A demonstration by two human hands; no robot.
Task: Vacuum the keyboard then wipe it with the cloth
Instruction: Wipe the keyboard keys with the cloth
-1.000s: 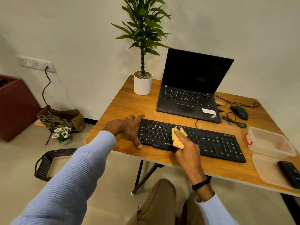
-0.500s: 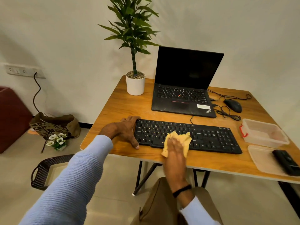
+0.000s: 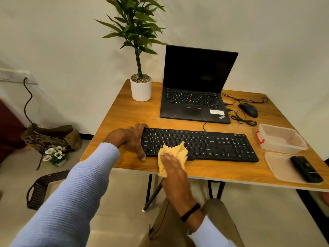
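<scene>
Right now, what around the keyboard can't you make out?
Head view:
- Keys under the cloth: covered by it and the right hand.
- Left end of the keyboard: behind the left hand gripping it.
- Key lettering: too small, blurred.
- Dark gadget on the lid: too dark to identify.
- Right corner of the table: cut off by the frame edge.

"ThinkPad" wordmark, slanted, on laptop (image 3: 193, 112) palm rest, near right corner. White sticker (image 3: 216, 111) just beside it: print too small to read. White key legends on keyboard (image 3: 213, 145): too fine to read reliably. Nothing else legible.
</scene>
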